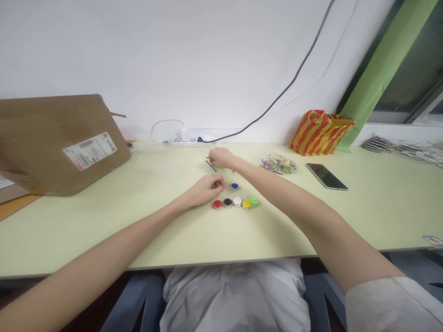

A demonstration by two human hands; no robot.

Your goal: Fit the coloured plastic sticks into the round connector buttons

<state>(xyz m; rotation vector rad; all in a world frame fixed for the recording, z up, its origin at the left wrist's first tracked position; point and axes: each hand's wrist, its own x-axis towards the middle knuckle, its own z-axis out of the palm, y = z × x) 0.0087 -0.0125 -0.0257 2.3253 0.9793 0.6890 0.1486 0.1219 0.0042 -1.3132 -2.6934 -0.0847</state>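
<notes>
My right hand is over the table, its fingers pinched together. A small thin piece seems to poke out at its fingertips, too small to name. Just below those fingertips lies a thin blue stick-like piece. My left hand rests on the table nearer to me with its fingers curled closed, and what they hold, if anything, is hidden. Beside it sits a small round pot with a blue lid. In front stands a row of similar clear pots, with red, black, white, yellow and green lids.
A clear bag of colourful small pieces lies right of my right forearm, near a phone. Behind are a striped bag and a power strip with a black cable. A cardboard box stands at the left.
</notes>
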